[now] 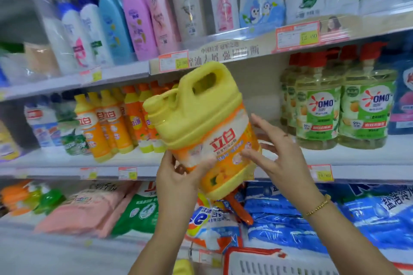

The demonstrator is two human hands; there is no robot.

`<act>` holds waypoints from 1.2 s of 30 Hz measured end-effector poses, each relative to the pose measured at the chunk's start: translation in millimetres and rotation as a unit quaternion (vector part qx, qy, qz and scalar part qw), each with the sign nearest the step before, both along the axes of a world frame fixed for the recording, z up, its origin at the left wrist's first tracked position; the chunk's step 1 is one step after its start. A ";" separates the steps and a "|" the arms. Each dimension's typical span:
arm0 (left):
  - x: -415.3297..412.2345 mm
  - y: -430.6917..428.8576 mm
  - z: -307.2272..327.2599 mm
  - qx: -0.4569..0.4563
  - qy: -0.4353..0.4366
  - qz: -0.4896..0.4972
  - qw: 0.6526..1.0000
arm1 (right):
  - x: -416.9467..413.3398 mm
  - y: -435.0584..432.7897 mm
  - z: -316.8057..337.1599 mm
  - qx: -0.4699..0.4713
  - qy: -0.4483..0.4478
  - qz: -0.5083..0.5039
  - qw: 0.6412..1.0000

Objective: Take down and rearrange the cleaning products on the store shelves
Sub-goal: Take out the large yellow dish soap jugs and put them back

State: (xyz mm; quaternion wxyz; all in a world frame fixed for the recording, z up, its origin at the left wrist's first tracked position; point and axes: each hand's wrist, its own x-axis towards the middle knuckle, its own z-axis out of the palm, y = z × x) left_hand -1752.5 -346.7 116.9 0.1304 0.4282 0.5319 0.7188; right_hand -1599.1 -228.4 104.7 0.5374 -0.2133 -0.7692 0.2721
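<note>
A big yellow detergent jug (pixel 201 122) with an orange label and a moulded handle tilts to the left in front of the middle shelf (pixel 55 164). My left hand (pixel 178 178) grips its lower left side from below, thumb across the label. My right hand (pixel 274 154) lies against the jug's right side with fingers spread and fairly straight. Behind the jug the shelf has a gap between small orange bottles (pixel 107 127) and green OMO pump bottles (pixel 344 109).
Shampoo bottles (pixel 138 22) fill the top shelf. Bags of washing powder, blue (pixel 312 216), pink (pixel 89 207) and green, lie on the bottom shelf. A red-rimmed white basket (pixel 268 261) sits at the lower edge. Price tags (pixel 297 34) line the shelf fronts.
</note>
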 end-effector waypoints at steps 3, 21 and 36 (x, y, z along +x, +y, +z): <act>-10.2 -13.5 6.0 -0.002 -0.120 0.009 0.993 | -26.0 -27.3 -13.5 0.111 -0.071 -0.012 0.991; -57.3 -48.6 39.6 0.060 -0.083 -0.174 0.979 | -76.2 -79.5 11.7 0.151 0.114 0.002 0.982; -103.9 -59.3 17.8 0.060 -0.154 -0.181 0.970 | -102.0 -71.3 7.5 -0.260 0.195 0.298 0.897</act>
